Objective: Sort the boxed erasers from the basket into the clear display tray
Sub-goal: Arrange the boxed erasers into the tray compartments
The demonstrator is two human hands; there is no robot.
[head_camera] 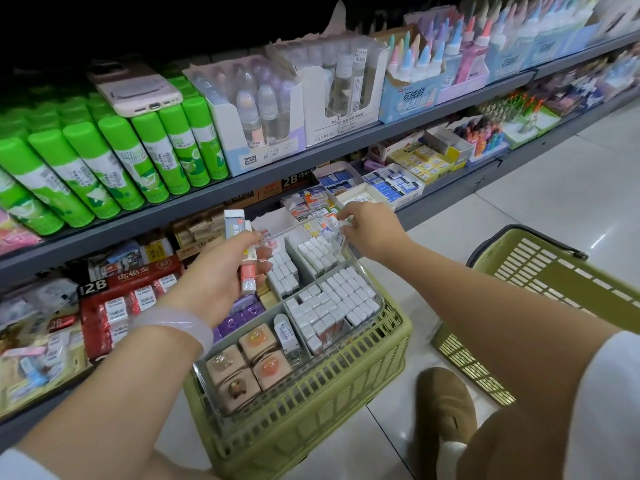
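Observation:
A clear display tray (375,299) with grey dividers rests on top of a green basket (311,403). Its compartments hold several small white boxed erasers (337,299) and pink square boxes (247,365). My left hand (221,278) grips long boxed erasers (239,247), white and pink, upright above the tray's left side. My right hand (370,230) pinches the tray's far clear rim near the shelf.
Shelves run along the left and back, with green glue sticks (104,161), a phone (135,88) lying on them, glue bottles and eraser boxes (391,181). A second green basket (540,292) stands on the tiled floor at right. A brown shoe (443,407) is below.

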